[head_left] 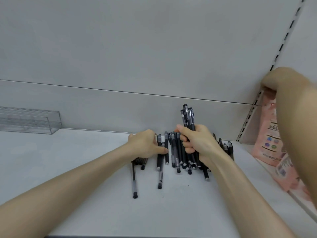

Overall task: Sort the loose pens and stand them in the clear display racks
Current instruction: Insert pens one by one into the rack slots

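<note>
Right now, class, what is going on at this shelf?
A person is working at a white shelf. The right hand grips an upright bundle of pens, while the left hand touches the loose pens lying in a pile. The clear rack at the back left shows none yet. At the right, someone else's hand is on a pink packet.

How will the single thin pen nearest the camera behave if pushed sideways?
The thin pen would probably roll sideways: its barrel looks round and the white shelf looks smooth. It is likely stiff and light, being slim and straight.
</note>
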`<state>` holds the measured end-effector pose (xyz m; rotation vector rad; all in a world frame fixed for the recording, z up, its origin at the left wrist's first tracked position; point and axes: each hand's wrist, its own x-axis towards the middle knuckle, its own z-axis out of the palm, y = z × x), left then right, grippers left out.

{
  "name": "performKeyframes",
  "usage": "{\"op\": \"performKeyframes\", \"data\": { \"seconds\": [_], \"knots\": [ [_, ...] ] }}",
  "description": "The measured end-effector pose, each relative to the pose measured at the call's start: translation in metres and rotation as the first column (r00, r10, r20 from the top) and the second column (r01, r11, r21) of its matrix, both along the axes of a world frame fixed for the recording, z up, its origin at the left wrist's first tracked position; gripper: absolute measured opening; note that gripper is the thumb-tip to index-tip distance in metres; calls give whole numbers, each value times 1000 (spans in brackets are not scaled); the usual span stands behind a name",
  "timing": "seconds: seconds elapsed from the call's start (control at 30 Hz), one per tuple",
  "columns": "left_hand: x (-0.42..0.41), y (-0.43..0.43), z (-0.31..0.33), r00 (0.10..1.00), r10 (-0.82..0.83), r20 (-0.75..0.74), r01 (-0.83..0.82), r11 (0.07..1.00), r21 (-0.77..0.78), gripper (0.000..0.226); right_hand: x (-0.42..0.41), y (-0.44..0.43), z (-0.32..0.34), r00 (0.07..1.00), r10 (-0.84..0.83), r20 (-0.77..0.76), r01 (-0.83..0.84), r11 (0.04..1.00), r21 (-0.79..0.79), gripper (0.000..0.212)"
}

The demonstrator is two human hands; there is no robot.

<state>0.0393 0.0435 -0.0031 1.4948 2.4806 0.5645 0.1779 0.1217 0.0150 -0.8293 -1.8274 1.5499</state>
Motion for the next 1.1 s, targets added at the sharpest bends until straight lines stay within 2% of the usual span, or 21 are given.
{"op": "performKeyframes", "data": {
  "seconds": [0.13, 0.2, 0.33, 0.43, 0.5, 0.63, 0.7, 0.77, 0.87, 0.97, 1.03, 1.1],
  "knots": [
    [2, -1, -4, 1000, 16, 8, -16, 1000, 27, 34, -1, 0, -2, 1000, -10, -7, 10, 1000, 3, 15],
    [-2, -4, -3, 994, 7, 111, -21, 992, 123, 33, -1, 0, -2, 999, -25, -25, 25, 1000, -9, 15],
    [3, -12, 5, 906, -205, 371, 35, 908, 417, 26, -1, 0, -3, 997, -36, -66, 34, 999, -24, 23],
    [13, -12, 4, 829, -338, 445, 119, 884, 451, 24, 0, 0, -2, 994, -30, -102, 26, 999, -38, 23],
    [9, -9, -1, 857, -337, 389, 152, 888, 435, 24, 2, 4, -1, 991, -74, -112, 72, 997, -25, 19],
    [1, -7, -12, 968, -219, 123, 159, 914, 372, 27, 4, 9, -1, 983, -152, -101, 152, 988, -2, 20],
    [6, -4, -15, 993, -116, -31, 120, 952, 283, 33, 3, 8, -2, 985, -155, -77, 157, 988, 9, 20],
    [10, -2, -13, 994, -52, -101, 69, 983, 171, 34, 3, 7, -2, 987, -149, -68, 150, 988, 17, 19],
    [10, 1, -7, 998, -22, -58, 26, 997, 77, 34, 4, 7, -2, 988, -154, -23, 156, 985, 74, 23],
    [12, 2, -5, 1000, 3, -27, -1, 999, 53, 26, 5, 7, -4, 992, -125, -19, 126, 988, 90, 28],
    [11, 0, -4, 999, 24, -23, -23, 998, 66, 28, 5, 6, -5, 995, -103, -17, 104, 990, 96, 37],
    [9, -4, -1, 997, 10, 81, -22, 990, 141, 36, 4, 4, -6, 994, -105, -19, 107, 991, 82, 40]
  ]
}}
